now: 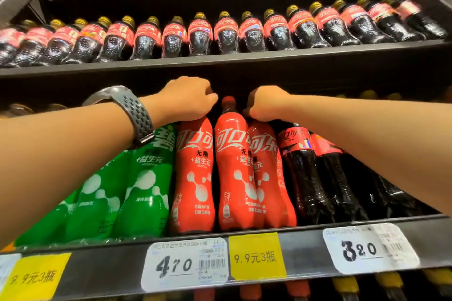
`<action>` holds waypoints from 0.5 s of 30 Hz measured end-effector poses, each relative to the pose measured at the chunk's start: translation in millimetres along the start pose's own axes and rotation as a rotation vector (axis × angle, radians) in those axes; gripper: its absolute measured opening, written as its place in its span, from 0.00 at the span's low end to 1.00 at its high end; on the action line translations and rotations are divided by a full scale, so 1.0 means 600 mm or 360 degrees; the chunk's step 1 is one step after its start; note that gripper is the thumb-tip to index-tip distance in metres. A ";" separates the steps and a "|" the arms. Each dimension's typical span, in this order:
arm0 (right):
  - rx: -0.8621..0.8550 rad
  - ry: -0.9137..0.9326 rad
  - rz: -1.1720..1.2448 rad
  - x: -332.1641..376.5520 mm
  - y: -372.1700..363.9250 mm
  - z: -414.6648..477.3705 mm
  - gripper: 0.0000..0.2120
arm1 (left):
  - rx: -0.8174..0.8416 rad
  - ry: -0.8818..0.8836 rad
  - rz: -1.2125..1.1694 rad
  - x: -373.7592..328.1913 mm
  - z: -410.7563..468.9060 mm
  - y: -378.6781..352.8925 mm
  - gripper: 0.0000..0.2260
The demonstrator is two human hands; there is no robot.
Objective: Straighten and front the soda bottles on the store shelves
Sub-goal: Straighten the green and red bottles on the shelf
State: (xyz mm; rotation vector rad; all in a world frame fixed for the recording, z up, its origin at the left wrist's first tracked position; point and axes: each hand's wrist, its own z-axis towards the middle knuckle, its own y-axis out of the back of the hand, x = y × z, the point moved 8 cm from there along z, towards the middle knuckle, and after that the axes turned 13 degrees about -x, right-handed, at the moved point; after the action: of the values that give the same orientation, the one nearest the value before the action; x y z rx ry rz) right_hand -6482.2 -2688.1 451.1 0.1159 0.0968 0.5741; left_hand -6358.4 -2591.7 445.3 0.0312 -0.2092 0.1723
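Red soda bottles stand three abreast at the near edge of the shelf [303, 247], between green bottles [146, 190] on the left and dark cola bottles [308, 173] on the right. The left hand [189, 99] has its grip closed over the top of the left red bottle [193, 173]. The right hand [266, 104] grips the top of the right red bottle [269, 173] the same way, and both caps are hidden under the fingers. The middle red bottle [232, 166] stands free between them.

Held only at the top, either bottle could tip if pulled too hard. It might knock the free one off the edge, or nudge the neighbours askew. The right red bottle sits partly behind the middle one with its label turned, so it probably needs twisting to face front. The other two labels face outward.
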 end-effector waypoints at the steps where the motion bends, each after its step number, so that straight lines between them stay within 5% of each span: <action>1: -0.0010 -0.0007 0.0027 -0.001 0.001 0.002 0.18 | -0.0032 -0.0035 -0.0037 -0.013 -0.002 0.000 0.18; 6: -0.0044 -0.0109 0.0268 -0.015 0.007 0.005 0.17 | 0.0025 -0.0023 -0.0065 -0.041 -0.003 -0.022 0.25; 15: -0.0124 -0.0104 0.0436 -0.023 0.032 0.007 0.15 | -0.0002 0.0322 -0.0303 -0.024 0.009 -0.018 0.17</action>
State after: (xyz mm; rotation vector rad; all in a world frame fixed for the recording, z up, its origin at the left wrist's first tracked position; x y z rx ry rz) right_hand -6503.4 -2679.8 458.8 0.0721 -0.0054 0.8461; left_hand -6371.7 -2605.2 447.7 0.0319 -0.0037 -0.0150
